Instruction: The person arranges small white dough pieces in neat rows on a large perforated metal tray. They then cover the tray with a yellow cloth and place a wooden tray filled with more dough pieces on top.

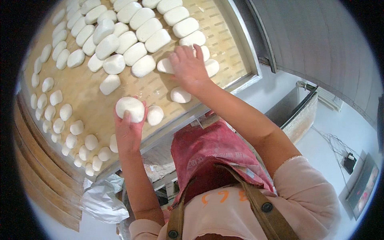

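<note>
My left hand (129, 132) holds a smooth white rounded dough piece (130, 108) at the front of a wooden tray, its thumb on top and the fingers beneath. My right hand (189, 66) is curled over an oblong dough piece (164, 66), whose left end sticks out past the fingers; the rest is hidden under the hand. Its fingertips are close to a row of oblong dough pieces (193, 39). Between the hands, by the front rim, lie a round dough piece (155, 115) and another dough piece (180, 94).
The wooden tray has a raised rim (244, 36). Many oblong dough pieces (108, 47) crowd its far side, some stacked; smaller dough balls (71, 141) sit at the left. Nearby are a crumpled plastic bag (102, 201), a red sack (204, 144), a stone-like trough (300, 120) and cables (333, 141).
</note>
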`<state>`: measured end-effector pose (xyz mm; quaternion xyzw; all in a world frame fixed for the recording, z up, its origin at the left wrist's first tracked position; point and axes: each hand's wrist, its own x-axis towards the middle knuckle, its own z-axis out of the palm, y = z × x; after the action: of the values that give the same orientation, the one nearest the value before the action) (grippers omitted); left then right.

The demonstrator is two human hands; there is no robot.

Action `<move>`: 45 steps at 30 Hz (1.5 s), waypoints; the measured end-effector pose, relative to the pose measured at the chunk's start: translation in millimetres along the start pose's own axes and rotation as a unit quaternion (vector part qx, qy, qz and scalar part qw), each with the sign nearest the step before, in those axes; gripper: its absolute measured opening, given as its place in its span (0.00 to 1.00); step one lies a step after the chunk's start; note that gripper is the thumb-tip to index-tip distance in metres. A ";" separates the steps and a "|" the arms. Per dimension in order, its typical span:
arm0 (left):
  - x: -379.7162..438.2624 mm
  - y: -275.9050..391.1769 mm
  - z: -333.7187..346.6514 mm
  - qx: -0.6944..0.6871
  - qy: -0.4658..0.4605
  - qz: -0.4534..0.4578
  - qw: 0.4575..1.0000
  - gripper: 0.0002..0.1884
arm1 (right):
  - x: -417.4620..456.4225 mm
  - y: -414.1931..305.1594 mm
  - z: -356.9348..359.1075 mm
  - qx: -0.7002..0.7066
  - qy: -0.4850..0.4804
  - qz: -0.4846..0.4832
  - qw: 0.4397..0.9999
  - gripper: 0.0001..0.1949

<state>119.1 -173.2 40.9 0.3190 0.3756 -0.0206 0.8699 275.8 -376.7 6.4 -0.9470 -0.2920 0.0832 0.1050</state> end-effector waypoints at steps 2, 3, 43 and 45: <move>-5.8 -9.2 3.9 -0.049 -0.014 -0.017 0.999 0.29 | 1.1 7.5 10.7 -0.017 -0.017 -0.062 0.998 0.20; -8.2 -12.0 9.8 -0.072 -0.018 -0.024 0.997 0.30 | 2.0 10.4 9.2 -0.023 -0.027 -0.095 0.995 0.17; 5.3 -114.3 127.5 0.512 -0.025 0.245 0.823 0.26 | -91.0 98.2 -42.4 0.143 -0.230 0.009 0.962 0.29; 23.2 -126.1 139.2 0.610 -0.076 0.293 0.732 0.27 | -108.9 108.7 -57.7 0.185 -0.182 0.056 0.964 0.29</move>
<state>190.2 -348.2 29.0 0.8728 0.1026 -0.0139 0.4769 257.9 -535.2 45.6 -0.8948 -0.2320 0.3128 0.2184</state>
